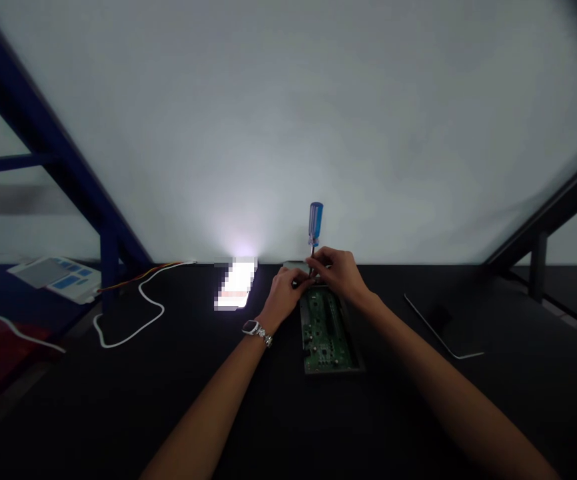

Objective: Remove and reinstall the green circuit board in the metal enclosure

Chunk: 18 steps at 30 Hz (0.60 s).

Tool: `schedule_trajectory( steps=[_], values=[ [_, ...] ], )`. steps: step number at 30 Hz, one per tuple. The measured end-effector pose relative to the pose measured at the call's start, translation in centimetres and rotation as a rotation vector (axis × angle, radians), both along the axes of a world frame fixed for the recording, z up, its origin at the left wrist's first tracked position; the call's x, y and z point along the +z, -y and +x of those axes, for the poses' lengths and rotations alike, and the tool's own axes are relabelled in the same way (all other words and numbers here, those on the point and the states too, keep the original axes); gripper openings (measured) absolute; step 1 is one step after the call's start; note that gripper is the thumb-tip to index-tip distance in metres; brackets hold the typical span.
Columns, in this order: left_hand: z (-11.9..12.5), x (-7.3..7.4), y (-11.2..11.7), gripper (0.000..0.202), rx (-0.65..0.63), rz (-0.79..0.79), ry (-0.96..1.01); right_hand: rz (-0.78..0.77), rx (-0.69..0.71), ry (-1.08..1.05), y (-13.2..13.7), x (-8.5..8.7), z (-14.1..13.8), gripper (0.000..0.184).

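Observation:
A green circuit board (326,333) in a shallow dark frame lies flat before me, its long side running away from me. At its far end a screwdriver (315,223) with a blue and clear handle stands upright, tip down. My right hand (338,272) is closed with its fingers pinched round the lower shaft. My left hand (286,290), with a watch (251,327) at the wrist, is closed at the board's far left corner, fingertips beside the screwdriver's tip. The fingers hide the tip and whatever the left hand pinches.
A bright, pixelated screen (237,283) lies left of my left hand. Farther left are a white cable (156,313) and a white panel with blue patches (61,277). To the right lies a dark flat panel with a pale edge (431,328). A pale wall (393,133) rises behind the black table (168,380).

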<state>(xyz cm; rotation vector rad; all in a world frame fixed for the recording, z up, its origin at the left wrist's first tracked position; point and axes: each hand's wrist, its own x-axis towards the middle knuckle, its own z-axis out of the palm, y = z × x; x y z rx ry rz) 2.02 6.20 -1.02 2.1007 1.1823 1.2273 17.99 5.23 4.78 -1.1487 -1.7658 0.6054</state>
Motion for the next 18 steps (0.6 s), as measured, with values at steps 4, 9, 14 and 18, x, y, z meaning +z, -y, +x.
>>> schedule_trajectory(
  steps=[4, 9, 14, 18],
  values=[
    [-0.4, -0.2, -0.1, 0.022, -0.093, 0.004, -0.026, -0.006, 0.070, 0.068, 0.5, 0.8, 0.2, 0.017],
    [-0.3, -0.3, -0.1, 0.018, -0.081, -0.014, -0.064, -0.021, 0.167, 0.063, 0.6, 1.2, 0.8, 0.021],
    [0.1, -0.2, 0.1, 0.008, 0.008, -0.005, -0.016, 0.001, -0.017, 0.023, 0.0, 0.3, 0.8, 0.026],
    [0.2, -0.1, 0.2, 0.010, 0.035, -0.002, -0.010, 0.008, -0.069, 0.012, -0.1, 0.0, 0.5, 0.027]
  ],
)
